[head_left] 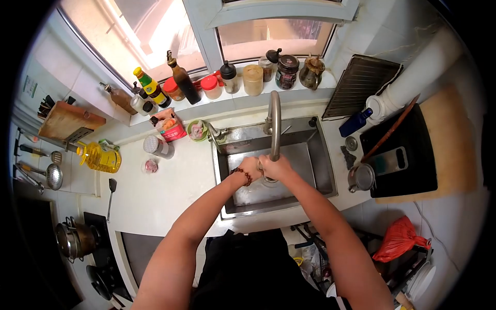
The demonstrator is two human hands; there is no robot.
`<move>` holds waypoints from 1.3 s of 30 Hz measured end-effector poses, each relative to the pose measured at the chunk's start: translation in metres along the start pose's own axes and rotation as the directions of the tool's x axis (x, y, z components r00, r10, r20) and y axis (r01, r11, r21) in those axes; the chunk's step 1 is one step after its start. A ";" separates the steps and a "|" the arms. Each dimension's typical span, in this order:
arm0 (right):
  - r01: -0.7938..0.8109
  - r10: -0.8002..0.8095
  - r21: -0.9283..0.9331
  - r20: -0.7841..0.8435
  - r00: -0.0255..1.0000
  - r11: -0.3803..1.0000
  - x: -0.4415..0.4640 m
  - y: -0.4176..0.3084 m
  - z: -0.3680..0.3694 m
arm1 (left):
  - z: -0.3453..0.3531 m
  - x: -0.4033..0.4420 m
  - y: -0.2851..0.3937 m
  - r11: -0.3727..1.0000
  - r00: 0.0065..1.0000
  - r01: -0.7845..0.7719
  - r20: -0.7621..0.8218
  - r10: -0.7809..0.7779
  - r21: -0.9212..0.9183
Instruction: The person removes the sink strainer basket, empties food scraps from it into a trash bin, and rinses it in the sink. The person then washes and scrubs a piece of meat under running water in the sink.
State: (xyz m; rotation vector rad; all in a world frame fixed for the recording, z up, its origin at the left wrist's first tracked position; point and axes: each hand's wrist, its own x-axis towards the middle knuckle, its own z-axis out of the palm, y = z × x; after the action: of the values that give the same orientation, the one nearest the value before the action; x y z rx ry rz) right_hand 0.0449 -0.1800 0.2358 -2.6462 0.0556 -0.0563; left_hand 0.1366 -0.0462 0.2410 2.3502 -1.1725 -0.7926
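Both my hands meet over the steel sink (328, 175), just under the mouth of the curved faucet (275, 124). My left hand (250, 168), with a dark beaded bracelet (243, 175) at the wrist, has its fingers curled in. Pressed against it from the right is my right hand (276, 168), also closed. Something small and pale may sit between them, but the fingers hide it. The basin bottom below looks wet and shiny.
Bottles and jars line the windowsill, among them a dark sauce bottle (185, 82). Left of the sink stand a lidded jar (158, 147) and an oil jug (101, 157). At right are a metal cup (360, 178), a blue bottle (355, 123) and a black board (413, 175).
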 end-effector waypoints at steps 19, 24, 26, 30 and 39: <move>-0.244 0.257 -0.170 0.058 0.965 0.955 0.043 0.137 -0.026 | 0.079 -0.030 -0.024 0.786 0.906 0.267 -0.132 -0.402 -0.558; -0.257 0.270 -0.153 0.072 0.960 0.954 0.041 0.135 -0.021 | 0.076 -0.022 -0.020 0.595 0.903 0.343 0.080 -0.422 -0.727; -0.258 0.273 -0.170 0.074 0.959 0.951 0.042 0.132 -0.021 | 0.081 -0.014 -0.025 0.430 0.868 0.429 0.229 -0.441 -0.795; -0.239 0.264 -0.224 0.087 0.961 0.945 0.042 0.130 -0.017 | 0.084 -0.007 -0.028 0.197 0.834 0.445 0.324 -0.446 -0.874; -0.209 0.206 -0.112 -0.042 0.978 0.971 0.026 0.130 -0.011 | 0.083 0.005 -0.012 0.159 0.857 0.444 0.366 -0.362 -0.882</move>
State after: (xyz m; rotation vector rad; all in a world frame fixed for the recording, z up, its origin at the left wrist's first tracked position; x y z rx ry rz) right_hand 0.0663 -0.3007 0.1843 -2.7393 0.3552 -0.0228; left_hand 0.0933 -0.0510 0.1696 1.4695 0.1528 -1.2848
